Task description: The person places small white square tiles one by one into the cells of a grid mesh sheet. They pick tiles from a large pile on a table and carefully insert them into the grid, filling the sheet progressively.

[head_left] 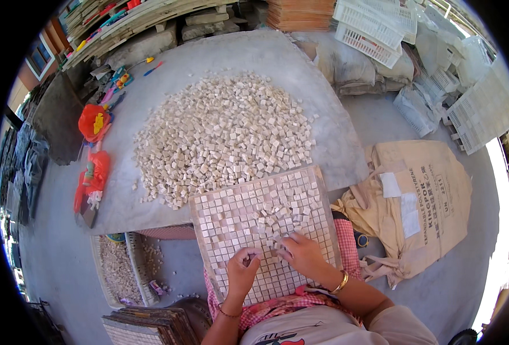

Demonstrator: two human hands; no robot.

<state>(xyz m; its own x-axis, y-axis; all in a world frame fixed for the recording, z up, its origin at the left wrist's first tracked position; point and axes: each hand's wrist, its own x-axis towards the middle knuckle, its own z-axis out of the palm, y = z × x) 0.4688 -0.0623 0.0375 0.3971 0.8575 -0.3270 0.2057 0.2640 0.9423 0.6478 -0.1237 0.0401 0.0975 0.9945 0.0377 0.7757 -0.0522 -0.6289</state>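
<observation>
Our left hand (241,270) pinches a small stone tile (248,253); our right hand (301,253) presses fingers flat on the mostly filled grid tray (208,230), a few loose tiles (271,215) unseated.

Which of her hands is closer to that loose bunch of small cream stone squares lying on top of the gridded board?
Right. The right hand touches the loose cream squares at its fingertips, just below them. The left hand rests lower left on the gridded mosaic board, apart from them.
</observation>
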